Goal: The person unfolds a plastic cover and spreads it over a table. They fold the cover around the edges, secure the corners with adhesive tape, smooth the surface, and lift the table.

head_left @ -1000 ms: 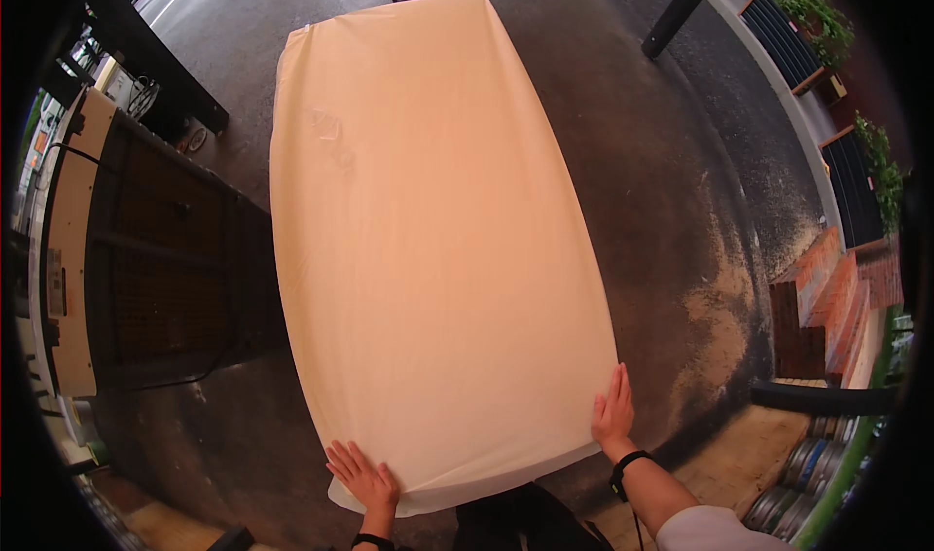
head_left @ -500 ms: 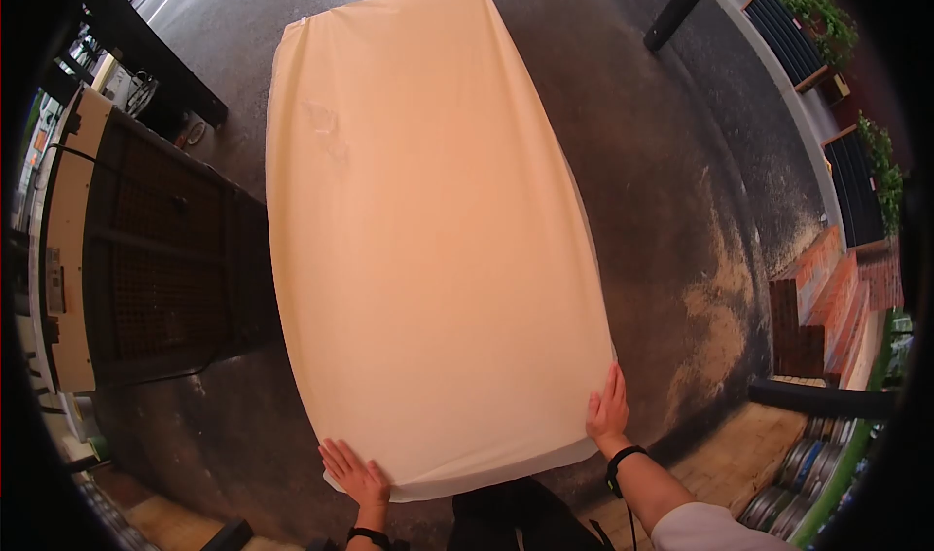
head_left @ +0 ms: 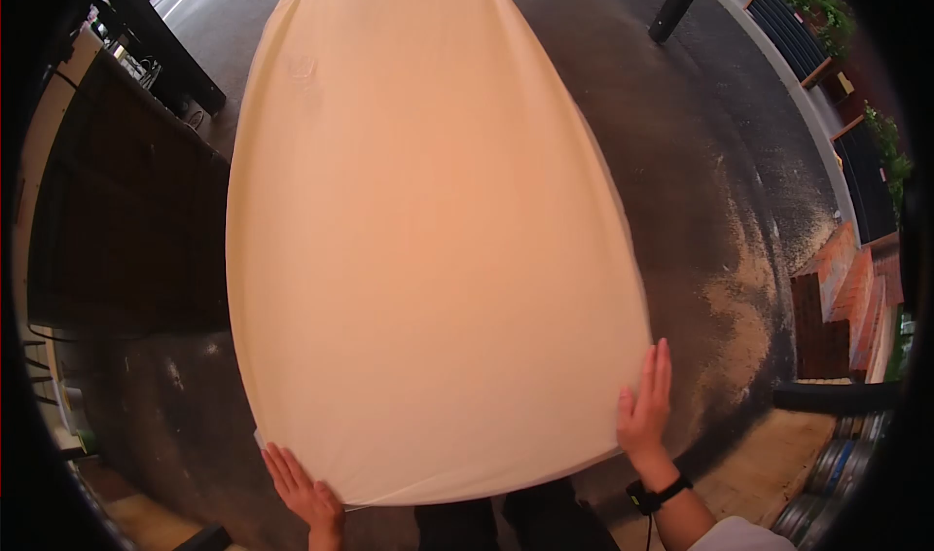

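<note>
1. One dark cabinet [head_left: 126,211] stands on the floor [head_left: 185,415] at far left, beside the cloth [head_left: 438,259]
2. Left hand [head_left: 304,491] is open, fingers straight and close together, laid at the near left corner of the cloth, which stretches away to its right and ahead
3. Cloth lies between the two hands and beyond them, pale orange, with long folds down its sides and a small wrinkled mark near its far left part
4. Dark-trousered legs [head_left: 545,522] show below its near edge
5. Right hand [head_left: 648,405] is open too, fingers pointing away along the near right edge, so the cloth lies to its left; a black band [head_left: 660,497] circles the wrist
6. Brick steps [head_left: 832,293] and kegs [head_left: 817,488] are at far right
7. Compared with half a second ago, the hands are wider apart, and the cloth's far edge has reached the top of the view
</note>
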Demonstrator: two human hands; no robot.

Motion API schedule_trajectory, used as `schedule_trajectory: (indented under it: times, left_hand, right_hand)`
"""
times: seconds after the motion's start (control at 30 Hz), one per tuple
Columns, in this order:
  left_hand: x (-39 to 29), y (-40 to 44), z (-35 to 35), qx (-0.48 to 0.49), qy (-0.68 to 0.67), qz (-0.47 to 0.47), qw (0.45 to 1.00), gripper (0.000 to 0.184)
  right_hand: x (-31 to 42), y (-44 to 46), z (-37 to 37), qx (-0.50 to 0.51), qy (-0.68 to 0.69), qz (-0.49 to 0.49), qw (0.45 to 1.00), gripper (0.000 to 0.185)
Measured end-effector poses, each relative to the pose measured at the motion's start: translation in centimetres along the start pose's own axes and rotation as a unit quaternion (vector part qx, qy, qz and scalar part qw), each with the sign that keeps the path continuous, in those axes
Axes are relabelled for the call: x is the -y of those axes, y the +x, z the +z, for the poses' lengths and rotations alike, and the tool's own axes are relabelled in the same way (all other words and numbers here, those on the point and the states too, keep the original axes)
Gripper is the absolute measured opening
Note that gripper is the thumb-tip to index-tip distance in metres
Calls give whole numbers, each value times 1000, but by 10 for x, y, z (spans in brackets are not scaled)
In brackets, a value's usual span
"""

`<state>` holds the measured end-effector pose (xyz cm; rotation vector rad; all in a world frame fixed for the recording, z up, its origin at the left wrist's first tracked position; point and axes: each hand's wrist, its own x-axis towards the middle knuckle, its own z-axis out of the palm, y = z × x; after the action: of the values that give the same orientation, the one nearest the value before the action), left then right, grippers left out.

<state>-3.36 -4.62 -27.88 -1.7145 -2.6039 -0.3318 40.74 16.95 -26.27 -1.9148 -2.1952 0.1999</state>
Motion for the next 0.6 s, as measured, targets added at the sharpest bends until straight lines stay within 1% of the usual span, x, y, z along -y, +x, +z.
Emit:
schedule_trajectory:
  times: [0.03, 0.13, 0.27, 0.37, 0.47, 0.57, 0.6]
  left_hand:
    - [0, 1, 0, 0, 1, 4, 1000, 68]
    - [-10, 4, -5, -44, 5, 35, 998, 59]
    - [-8, -4, -4, -7, 45, 22, 999, 66]
    - [-5, -8, -3, -23, 44, 30, 998, 66]
    - [-3, -12, -5, -2, 45, 14, 999, 66]
    - [-1, -11, -3, -113, 98, 85, 985, 61]
    - [0, -14, -2, -96, 66, 64, 991, 65]
  right_hand:
    - [-1, -2, 0, -14, -30, -21, 999, 68]
    - [1, -6, -1, 3, -53, -35, 998, 69]
    - [1, -13, 4, 2, 71, -9, 997, 72]
    - [-2, -17, 6, -31, 41, -54, 997, 70]
    - [0, -21, 5, -57, 23, -79, 995, 67]
    - [-3, -25, 7, -70, 44, -89, 993, 65]
    - [-4, -26, 8, -75, 47, -95, 992, 65]
